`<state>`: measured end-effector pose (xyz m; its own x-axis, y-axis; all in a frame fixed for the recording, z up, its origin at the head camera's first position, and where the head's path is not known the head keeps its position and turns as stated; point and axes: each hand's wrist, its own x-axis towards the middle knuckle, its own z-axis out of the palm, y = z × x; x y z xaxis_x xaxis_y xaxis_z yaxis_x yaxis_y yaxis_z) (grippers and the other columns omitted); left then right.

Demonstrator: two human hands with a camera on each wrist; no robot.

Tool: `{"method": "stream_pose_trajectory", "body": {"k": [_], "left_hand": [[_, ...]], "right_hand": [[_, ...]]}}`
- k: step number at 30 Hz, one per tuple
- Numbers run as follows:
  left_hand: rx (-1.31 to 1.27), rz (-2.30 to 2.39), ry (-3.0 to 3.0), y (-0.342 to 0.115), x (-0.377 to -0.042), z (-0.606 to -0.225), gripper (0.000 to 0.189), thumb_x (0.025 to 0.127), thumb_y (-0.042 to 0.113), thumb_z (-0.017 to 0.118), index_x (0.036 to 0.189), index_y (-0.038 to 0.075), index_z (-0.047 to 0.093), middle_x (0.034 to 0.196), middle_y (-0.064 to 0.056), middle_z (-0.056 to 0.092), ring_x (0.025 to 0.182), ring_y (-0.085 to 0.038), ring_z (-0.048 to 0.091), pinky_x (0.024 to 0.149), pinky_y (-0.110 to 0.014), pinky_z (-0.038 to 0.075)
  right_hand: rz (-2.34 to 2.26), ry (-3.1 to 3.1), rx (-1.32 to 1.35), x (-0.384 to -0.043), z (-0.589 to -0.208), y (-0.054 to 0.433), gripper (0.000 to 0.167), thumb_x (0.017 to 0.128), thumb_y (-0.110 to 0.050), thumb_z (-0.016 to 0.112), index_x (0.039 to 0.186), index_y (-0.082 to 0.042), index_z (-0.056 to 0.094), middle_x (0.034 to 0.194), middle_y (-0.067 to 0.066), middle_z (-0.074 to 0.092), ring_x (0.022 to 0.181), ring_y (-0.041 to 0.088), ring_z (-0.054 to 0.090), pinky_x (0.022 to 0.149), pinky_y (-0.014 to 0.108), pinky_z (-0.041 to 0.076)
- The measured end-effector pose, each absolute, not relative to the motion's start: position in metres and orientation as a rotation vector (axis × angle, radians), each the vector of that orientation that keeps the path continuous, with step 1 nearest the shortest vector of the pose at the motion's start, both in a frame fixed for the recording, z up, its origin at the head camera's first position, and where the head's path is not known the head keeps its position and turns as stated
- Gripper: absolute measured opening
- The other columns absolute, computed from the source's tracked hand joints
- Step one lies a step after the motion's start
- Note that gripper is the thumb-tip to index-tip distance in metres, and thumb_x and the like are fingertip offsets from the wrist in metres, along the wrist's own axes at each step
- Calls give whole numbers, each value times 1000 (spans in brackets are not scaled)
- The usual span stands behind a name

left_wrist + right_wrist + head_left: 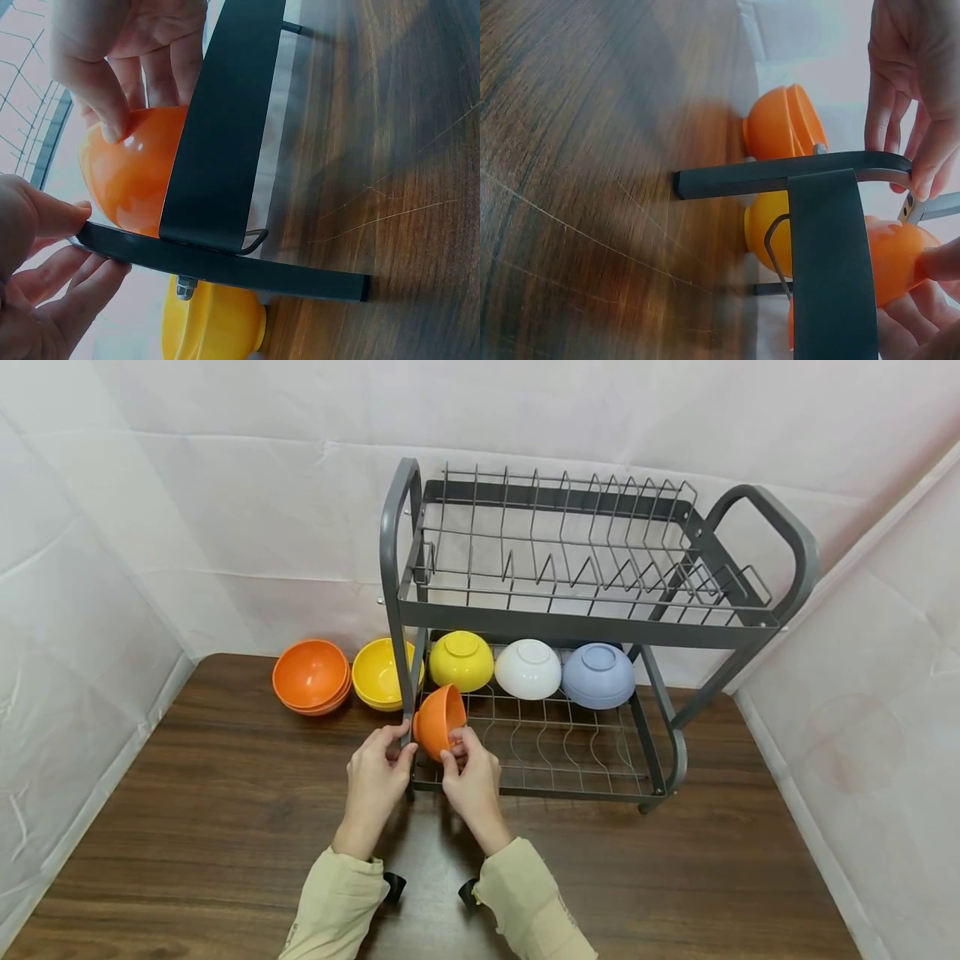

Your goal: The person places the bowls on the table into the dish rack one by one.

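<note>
An orange bowl (432, 725) stands tilted on its side at the left end of a dark grey two-tier dish rack's lower shelf (536, 792). My right hand (474, 778) pinches its rim between thumb and fingers. With thumb and fingertips on either side, my left hand (377, 777) grips the rack's left side post, seen close up as a dark bar (217, 259) in the left wrist view. The shelf's front rail (831, 262) covers part of the orange bowl in the right wrist view.
Behind on the lower shelf, a yellow bowl (461, 662), a white bowl (528, 670) and a light blue bowl (598, 677) lie upside down in a row. Stacked orange bowls (311, 675) and stacked yellow bowls (377, 675) stand on the table left of the rack. Wire dividers line the upper tier (517, 614).
</note>
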<state>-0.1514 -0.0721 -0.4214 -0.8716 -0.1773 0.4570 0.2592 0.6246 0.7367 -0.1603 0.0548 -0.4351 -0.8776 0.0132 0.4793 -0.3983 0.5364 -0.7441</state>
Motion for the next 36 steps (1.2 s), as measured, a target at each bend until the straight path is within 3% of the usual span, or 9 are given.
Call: {"method": "stream_pose_trajectory", "body": {"k": [17, 25, 30, 36], "left_hand": [[-44, -1180, -2370, -75, -150, -424, 23, 75, 4, 71, 98, 2, 67, 90, -12, 66, 62, -21, 62, 55, -34, 52], [-54, -1195, -2362, -74, -150, -422, 23, 76, 3, 71, 98, 2, 67, 90, -12, 66, 62, -21, 62, 56, -35, 52], [-58, -1214, -2366, -72, -150, -421, 23, 76, 3, 71, 98, 2, 67, 87, -12, 65, 61, -20, 61, 56, -34, 52], [-52, -1236, -2368, -73, -151, -421, 23, 76, 2, 70, 98, 1, 66, 87, -13, 64, 63, -21, 61, 57, -34, 52]], "right_hand": [[1127, -2410, 348, -154, -442, 53, 18, 72, 3, 66, 85, -5, 57, 72, 7, 61, 63, 21, 58, 58, 35, 47], [1194, -2419, 463, -148, -438, 62, 35, 71, 3, 68, 103, 2, 56, 94, 15, 63, 86, 26, 62, 77, 38, 49], [1324, -2373, 450, -144, -435, 97, 40, 72, 8, 66, 109, 8, 54, 106, 21, 60, 99, 31, 58, 87, 38, 47], [1303, -2270, 382, -140, -425, 165, 44, 71, 14, 64, 114, 9, 54, 112, 23, 59, 103, 33, 58, 86, 29, 46]]}}
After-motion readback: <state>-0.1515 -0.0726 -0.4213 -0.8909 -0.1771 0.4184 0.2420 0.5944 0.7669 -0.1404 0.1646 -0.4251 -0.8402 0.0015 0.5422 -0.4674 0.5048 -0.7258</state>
